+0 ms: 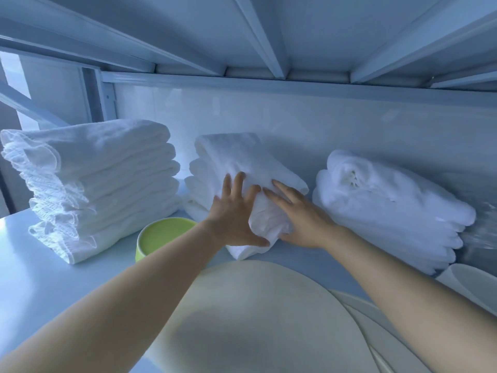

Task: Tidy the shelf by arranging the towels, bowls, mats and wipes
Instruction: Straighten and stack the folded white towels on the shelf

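A middle stack of folded white towels (pixel 236 157) stands at the back of the white shelf (pixel 24 254). My left hand (pixel 234 214) and my right hand (pixel 304 214) press on either side of the front end of its top towel, fingers spread and curled around the cloth. A taller stack of white towels (pixel 102 184) with frilled edges stands to the left. Another pile of white towels (pixel 390 208) leans at the right. A lime-green bowl (pixel 161 235) sits in front of the left stack, partly behind my left forearm.
Round cream mats (pixel 255 319) lie overlapped at the front of the shelf under my arms. A white bowl rim (pixel 473 284) shows at the right edge beside crinkled clear plastic (pixel 484 232). The shelf board above hangs low with metal ribs.
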{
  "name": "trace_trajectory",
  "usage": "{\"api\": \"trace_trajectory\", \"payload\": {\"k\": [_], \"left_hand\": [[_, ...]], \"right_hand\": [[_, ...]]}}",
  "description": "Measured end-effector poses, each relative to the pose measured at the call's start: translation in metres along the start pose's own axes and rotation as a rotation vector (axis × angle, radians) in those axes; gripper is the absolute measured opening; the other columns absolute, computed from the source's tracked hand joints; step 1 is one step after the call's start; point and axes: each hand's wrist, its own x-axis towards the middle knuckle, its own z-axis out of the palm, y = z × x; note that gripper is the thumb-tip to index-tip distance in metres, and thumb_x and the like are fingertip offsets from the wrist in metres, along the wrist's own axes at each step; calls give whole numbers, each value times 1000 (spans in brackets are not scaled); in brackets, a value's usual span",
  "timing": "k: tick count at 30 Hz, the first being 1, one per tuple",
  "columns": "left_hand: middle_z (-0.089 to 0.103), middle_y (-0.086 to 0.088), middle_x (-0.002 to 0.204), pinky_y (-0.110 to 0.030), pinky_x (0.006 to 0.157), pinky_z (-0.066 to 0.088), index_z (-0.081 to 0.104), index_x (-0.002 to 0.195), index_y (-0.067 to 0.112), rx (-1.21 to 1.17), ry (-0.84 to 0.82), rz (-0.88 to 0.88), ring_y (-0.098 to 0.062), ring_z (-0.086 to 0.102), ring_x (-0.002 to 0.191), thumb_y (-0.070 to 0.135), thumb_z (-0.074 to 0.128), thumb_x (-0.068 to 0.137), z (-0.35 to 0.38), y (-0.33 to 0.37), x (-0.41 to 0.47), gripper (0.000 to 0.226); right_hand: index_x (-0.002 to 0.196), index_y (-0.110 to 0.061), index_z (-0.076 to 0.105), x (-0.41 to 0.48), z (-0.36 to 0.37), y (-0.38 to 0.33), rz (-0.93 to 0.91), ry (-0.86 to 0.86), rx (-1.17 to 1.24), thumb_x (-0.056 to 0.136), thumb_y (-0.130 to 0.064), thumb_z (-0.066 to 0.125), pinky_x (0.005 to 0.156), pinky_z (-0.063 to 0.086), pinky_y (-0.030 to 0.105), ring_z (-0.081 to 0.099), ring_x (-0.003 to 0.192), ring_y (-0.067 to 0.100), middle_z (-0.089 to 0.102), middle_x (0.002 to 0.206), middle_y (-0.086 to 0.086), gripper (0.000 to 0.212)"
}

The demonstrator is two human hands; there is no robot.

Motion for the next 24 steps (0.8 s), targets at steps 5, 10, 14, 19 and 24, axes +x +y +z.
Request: {"api": "trace_trajectory", "payload": {"k": [5,10,14,19,24], "left_hand": [[-27,-13,149,-49,103,38,-11,145,25,132,-42,-25,-41,-23,137,67,70,56,9,0,-5,128],[-12,-12,150,-38,83,51,0,143,28,139,9,-10,-39,-10,140,50,78,58,6,-9,-4,118],[-11,-13,148,-36,80,54,2,142,27,165,-3,3,-39,-1,140,41,80,57,6,-21,0,116],[-16,-13,146,-38,79,55,3,140,26,149,-52,-31,-35,24,131,25,80,58,0,-41,4,113],[-15,-14,145,-37,74,55,7,136,25,120,-49,-59,-34,45,112,14,78,60,0,-45,6,104]], "right_hand": [[147,-30,-7,2,14,-1,4,26,-68,75,-24,69,101,40,38,2,144,19,-18,155,-6,105],[143,-37,-6,9,33,-5,37,160,-7,76,-15,64,103,36,49,1,144,27,-11,153,-5,99],[139,-43,-10,15,41,-5,39,215,-43,76,-11,64,102,33,57,-6,141,29,-13,151,-5,102],[141,-39,5,32,41,-14,0,235,-1,69,-7,71,94,42,56,6,141,39,-4,150,-7,102],[134,-36,27,42,44,-20,-9,334,56,59,3,75,61,56,44,24,121,33,17,141,-3,97]]}}
